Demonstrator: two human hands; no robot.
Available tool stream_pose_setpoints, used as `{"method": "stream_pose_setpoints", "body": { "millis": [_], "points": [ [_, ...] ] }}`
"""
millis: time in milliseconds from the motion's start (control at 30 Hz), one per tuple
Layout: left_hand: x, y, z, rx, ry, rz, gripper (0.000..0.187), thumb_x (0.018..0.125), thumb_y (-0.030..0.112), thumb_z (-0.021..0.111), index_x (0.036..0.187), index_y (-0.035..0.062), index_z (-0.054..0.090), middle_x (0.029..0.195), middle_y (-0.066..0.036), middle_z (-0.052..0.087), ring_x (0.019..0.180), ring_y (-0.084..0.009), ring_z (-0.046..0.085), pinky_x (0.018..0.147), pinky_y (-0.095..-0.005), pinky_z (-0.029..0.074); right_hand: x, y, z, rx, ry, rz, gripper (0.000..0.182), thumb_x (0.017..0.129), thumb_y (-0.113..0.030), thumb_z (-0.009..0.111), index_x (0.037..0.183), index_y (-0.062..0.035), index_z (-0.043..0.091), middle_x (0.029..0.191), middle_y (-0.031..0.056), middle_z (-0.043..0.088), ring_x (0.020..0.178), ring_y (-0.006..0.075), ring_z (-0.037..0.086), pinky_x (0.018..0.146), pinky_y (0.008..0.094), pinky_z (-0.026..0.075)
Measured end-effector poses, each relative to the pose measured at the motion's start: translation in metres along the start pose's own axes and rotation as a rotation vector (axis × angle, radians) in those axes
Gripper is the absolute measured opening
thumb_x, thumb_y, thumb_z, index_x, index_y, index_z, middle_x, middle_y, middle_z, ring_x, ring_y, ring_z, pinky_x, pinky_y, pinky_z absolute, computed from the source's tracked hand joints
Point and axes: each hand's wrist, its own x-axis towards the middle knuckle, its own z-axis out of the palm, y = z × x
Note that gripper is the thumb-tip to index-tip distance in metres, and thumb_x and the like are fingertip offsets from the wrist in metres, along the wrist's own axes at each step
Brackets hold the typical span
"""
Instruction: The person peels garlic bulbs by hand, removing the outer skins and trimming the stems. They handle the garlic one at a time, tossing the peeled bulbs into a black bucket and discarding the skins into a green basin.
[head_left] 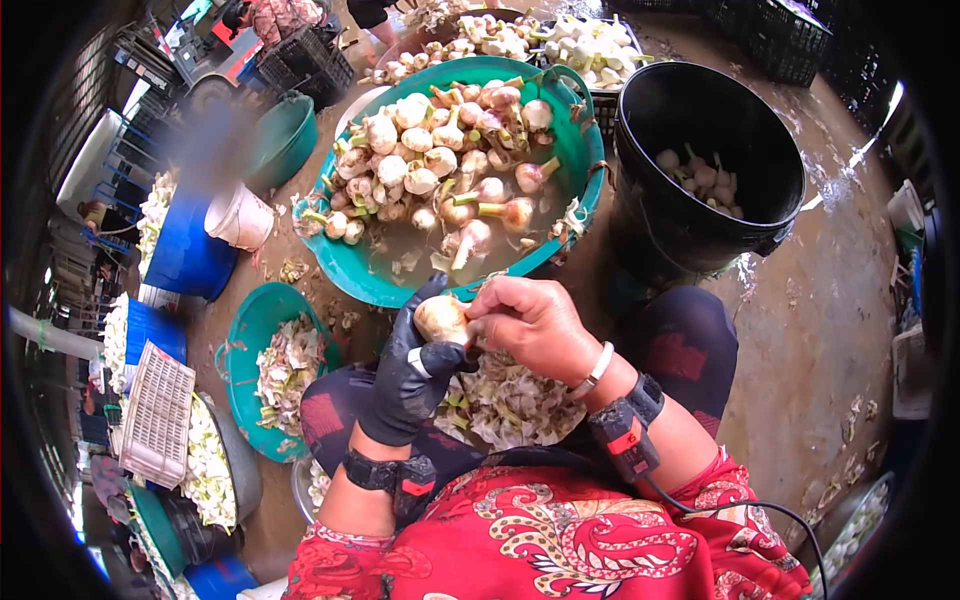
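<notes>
A pale garlic bulb (441, 320) rests in my left hand (408, 375), which wears a black glove and is closed around it. My bare right hand (530, 322) meets the bulb's right side, thumb and forefinger pinched together there; exactly what lies between those fingertips is hidden. Just beyond both hands stands a green tub (370, 285) holding murky water and a heap of unpeeled garlic bulbs (400, 165). Beneath my hands, between my knees, lies a pile of garlic skins (515, 400).
Right of the tub stands a black bucket (650, 225) with several garlic bulbs at its bottom. A green basin (237, 375) of skins sits at left, near a white crate (155, 405) and blue tubs (190, 255). Another person (285, 18) is at the back left.
</notes>
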Motion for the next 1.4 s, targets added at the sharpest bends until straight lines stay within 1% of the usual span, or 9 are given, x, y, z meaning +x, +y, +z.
{"method": "stream_pose_setpoints", "body": {
  "millis": [133,367,600,900,1000,1067,1167,1333,1400],
  "points": [
    [0.002,0.000,-0.004,0.014,-0.007,-0.019,0.077,0.072,0.010,0.073,0.140,0.0029,0.037,0.133,-0.009,0.047,0.116,-0.0214,0.052,0.098,-0.0346,0.046,0.012,0.007,-0.029,-0.447,0.448,-0.166,0.007,0.075,0.001,0.065,0.079,-0.0038,0.062,0.072,0.0116,0.061,0.069,0.0251,0.063,0.063,0.0320,0.050],
    [0.005,0.006,-0.001,-0.004,-0.014,-0.124,0.083,0.073,0.021,0.075,0.142,0.0000,0.034,0.128,-0.009,0.049,0.117,-0.0218,0.050,0.102,-0.0350,0.041,-0.001,-0.007,-0.010,-0.328,0.049,-0.271,0.015,0.075,-0.006,0.070,0.089,-0.0053,0.067,0.080,0.0121,0.063,0.072,0.0301,0.064,0.065,0.0358,0.052],
    [0.002,0.002,0.004,0.077,0.023,-0.075,0.079,0.078,0.011,0.069,0.145,0.0082,0.029,0.116,-0.007,0.053,0.085,-0.0143,0.057,0.061,-0.0278,0.051,-0.001,-0.004,0.000,-0.578,0.019,-0.437,0.010,0.073,-0.005,0.067,0.079,-0.0055,0.058,0.073,0.0103,0.056,0.068,0.0311,0.060,0.060,0.0383,0.051],
    [-0.005,0.009,0.006,0.281,-0.042,0.005,0.065,0.075,0.002,0.069,0.134,0.0012,0.042,0.120,-0.007,0.054,0.096,-0.0146,0.057,0.085,-0.0274,0.049,-0.005,0.002,0.017,-0.443,0.215,-0.313,0.007,0.074,-0.002,0.059,0.078,-0.0043,0.054,0.070,0.0139,0.055,0.066,0.0319,0.059,0.060,0.0386,0.050],
    [-0.015,0.012,0.003,0.802,-0.068,0.136,0.068,0.072,-0.005,0.070,0.134,0.0010,0.042,0.123,-0.008,0.054,0.106,-0.0173,0.056,0.092,-0.0310,0.047,-0.004,-0.008,0.009,-0.012,0.165,0.230,0.002,0.075,-0.003,0.059,0.075,-0.0031,0.058,0.069,0.0145,0.057,0.066,0.0323,0.059,0.061,0.0367,0.050],
    [-0.013,0.019,0.003,0.858,-0.132,0.184,0.073,0.070,-0.009,0.070,0.136,0.0008,0.040,0.126,-0.010,0.053,0.111,-0.0180,0.055,0.094,-0.0321,0.047,-0.003,-0.009,0.008,-0.032,0.136,0.200,0.003,0.075,-0.002,0.059,0.077,-0.0028,0.057,0.070,0.0144,0.057,0.067,0.0325,0.059,0.061,0.0368,0.049],
    [-0.011,0.021,0.006,0.465,-0.058,0.028,0.081,0.075,-0.004,0.072,0.144,0.0020,0.030,0.131,-0.010,0.050,0.115,-0.0208,0.053,0.098,-0.0336,0.047,0.000,-0.001,0.007,-0.538,0.196,-0.399,0.011,0.073,0.006,0.058,0.079,-0.0028,0.056,0.071,0.0131,0.057,0.065,0.0305,0.059,0.059,0.0355,0.049],
    [-0.004,0.009,0.009,0.093,0.018,-0.096,0.078,0.077,0.006,0.074,0.142,0.0008,0.032,0.132,-0.011,0.047,0.115,-0.0199,0.051,0.098,-0.0331,0.046,-0.001,0.000,0.011,-0.608,0.179,-0.434,0.012,0.072,0.005,0.059,0.079,-0.0026,0.055,0.072,0.0129,0.058,0.067,0.0313,0.059,0.060,0.0364,0.049],
    [-0.003,0.004,0.005,0.531,0.031,-0.029,0.076,0.075,0.010,0.078,0.138,0.0002,0.037,0.132,-0.012,0.048,0.115,-0.0197,0.051,0.098,-0.0331,0.044,-0.004,0.003,0.014,-0.599,0.197,-0.429,0.010,0.072,0.005,0.058,0.079,-0.0023,0.055,0.072,0.0129,0.057,0.066,0.0306,0.059,0.060,0.0355,0.049]
  ]
}}
